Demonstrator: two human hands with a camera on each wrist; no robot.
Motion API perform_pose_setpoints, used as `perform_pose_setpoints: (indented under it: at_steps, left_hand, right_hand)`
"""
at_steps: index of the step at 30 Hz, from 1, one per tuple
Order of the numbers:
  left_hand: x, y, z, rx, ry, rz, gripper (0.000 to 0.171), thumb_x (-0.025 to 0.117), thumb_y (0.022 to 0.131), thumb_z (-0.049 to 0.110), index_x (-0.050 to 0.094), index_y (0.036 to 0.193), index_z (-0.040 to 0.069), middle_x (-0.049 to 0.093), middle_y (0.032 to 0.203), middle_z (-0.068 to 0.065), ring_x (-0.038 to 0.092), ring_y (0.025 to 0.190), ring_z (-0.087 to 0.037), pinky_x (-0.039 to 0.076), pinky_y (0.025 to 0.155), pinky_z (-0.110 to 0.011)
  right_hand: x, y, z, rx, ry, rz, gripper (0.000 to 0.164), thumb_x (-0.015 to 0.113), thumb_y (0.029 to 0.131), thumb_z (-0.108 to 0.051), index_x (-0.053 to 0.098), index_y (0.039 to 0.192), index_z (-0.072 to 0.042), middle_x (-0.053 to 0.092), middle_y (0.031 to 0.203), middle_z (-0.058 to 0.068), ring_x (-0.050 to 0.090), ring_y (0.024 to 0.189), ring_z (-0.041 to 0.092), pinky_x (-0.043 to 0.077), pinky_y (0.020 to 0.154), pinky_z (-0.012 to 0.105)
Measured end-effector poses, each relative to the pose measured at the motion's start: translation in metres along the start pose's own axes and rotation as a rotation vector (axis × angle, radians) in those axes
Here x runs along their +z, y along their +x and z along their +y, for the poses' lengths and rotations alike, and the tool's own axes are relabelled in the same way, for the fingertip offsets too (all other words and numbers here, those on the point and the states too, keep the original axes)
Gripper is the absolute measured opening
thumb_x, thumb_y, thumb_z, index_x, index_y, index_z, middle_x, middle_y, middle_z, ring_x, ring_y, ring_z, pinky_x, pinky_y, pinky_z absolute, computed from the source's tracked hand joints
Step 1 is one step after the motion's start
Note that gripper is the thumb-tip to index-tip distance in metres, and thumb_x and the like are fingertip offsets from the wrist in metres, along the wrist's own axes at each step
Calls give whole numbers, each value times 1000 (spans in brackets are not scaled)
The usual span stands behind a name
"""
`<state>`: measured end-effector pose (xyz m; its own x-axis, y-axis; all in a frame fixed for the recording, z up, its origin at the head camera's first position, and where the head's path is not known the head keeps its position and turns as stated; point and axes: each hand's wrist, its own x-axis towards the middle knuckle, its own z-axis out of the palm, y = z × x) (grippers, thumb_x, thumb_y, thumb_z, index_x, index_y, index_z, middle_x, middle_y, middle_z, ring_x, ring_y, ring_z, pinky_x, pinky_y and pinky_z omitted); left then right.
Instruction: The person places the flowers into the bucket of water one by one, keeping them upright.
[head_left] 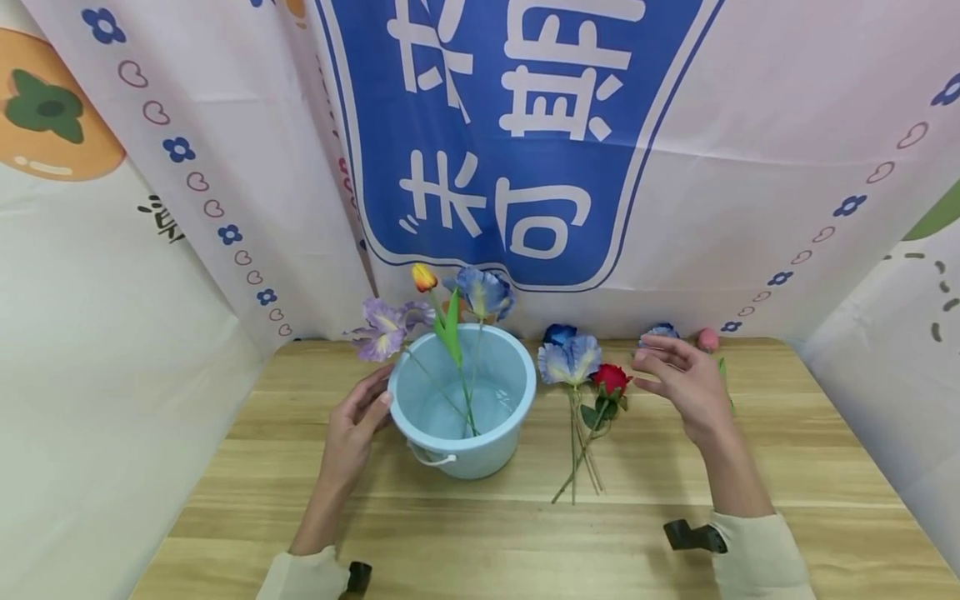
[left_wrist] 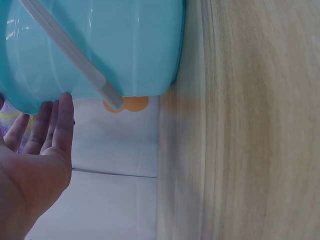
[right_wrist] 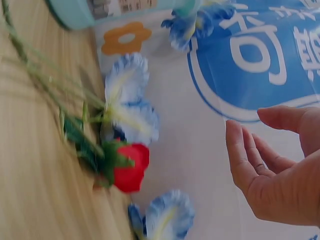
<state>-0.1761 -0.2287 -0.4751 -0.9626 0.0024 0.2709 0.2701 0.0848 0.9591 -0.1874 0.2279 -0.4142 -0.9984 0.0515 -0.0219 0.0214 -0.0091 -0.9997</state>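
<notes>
Pale-blue plastic makes up the round bucket (head_left: 480,460), which stands upright left of centre on the counter, its white handle (head_left: 431,459) hanging down in front. Three artificial flowers lean inside it: a purple iris (head_left: 381,329), a yellow-and-red tulip (head_left: 423,277) with green leaves, and a blue iris (head_left: 485,293). The left hand (head_left: 358,423) touches the bucket's left side, fingers extended along the rim. Well apart from it, the right hand (head_left: 681,377) hovers with thumb and fingers spread and nothing between them.

The step in hand seems to be steadying the bucket with one hand while the other is free among loose flowers; taking one up would call for a light pinch on a thin stem. Nearest the bucket lie a light-blue ruffled iris (head_left: 572,361), a dark-blue bloom (head_left: 558,334) and a red rose (head_left: 611,379), their stems crossing. A pink bud (head_left: 707,339) lies beyond the right hand.

Light striped wood forms the counter (head_left: 600,550). White printed cloth (head_left: 750,208) hangs behind it, bearing a large blue panel (head_left: 491,158) with white characters; an orange fruit print (head_left: 52,154) shows at the left.
</notes>
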Motion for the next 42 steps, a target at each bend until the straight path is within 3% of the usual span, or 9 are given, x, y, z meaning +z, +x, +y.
perform_pose_setpoints:
  at_steps: [9,15,26,31,38,42]
  left_hand:
    - [0,0,1,6,7,-9,45,57,111,10,52,154,-3,60,145,-34,73,114,-4,66,96,-25]
    - [0,0,0,18,2,-4,44,57,111,8,52,153,-4,60,143,-34,73,114,-4,66,96,-26]
    - [0,0,0,12,-7,-2,45,57,111,8,52,153,-5,59,144,-35,73,115,-6,66,96,-26]
    - [0,0,0,21,-8,-4,45,57,110,7,51,153,-6,59,144,-36,73,115,-5,66,95,-26]
    - [0,0,0,18,6,0,45,57,110,7,52,153,-5,60,144,-35,73,115,-4,66,96,-25]
    - [0,0,0,9,9,4,45,58,110,7,53,153,-5,61,143,-34,73,114,-4,65,96,-25]
  right_hand:
    - [-38,-4,12,39,20,23,27,69,106,-15,60,130,-11,73,104,-10,75,95,4,69,87,23]
    - [-45,-5,23,88,36,3,32,71,105,-16,58,133,-9,74,103,-11,75,96,5,68,88,24]
    - [-8,2,49,137,-48,-96,55,65,107,-9,43,153,12,76,108,-8,76,102,7,68,97,31]
    - [10,9,55,150,-80,-141,56,65,106,-8,44,154,12,76,118,4,76,104,11,67,99,35]
    - [33,21,66,187,-87,-174,57,68,105,-8,46,152,15,66,139,32,75,115,23,66,102,37]
    - [43,26,73,200,-123,-161,55,69,103,-7,49,150,15,62,144,36,74,120,32,67,100,39]
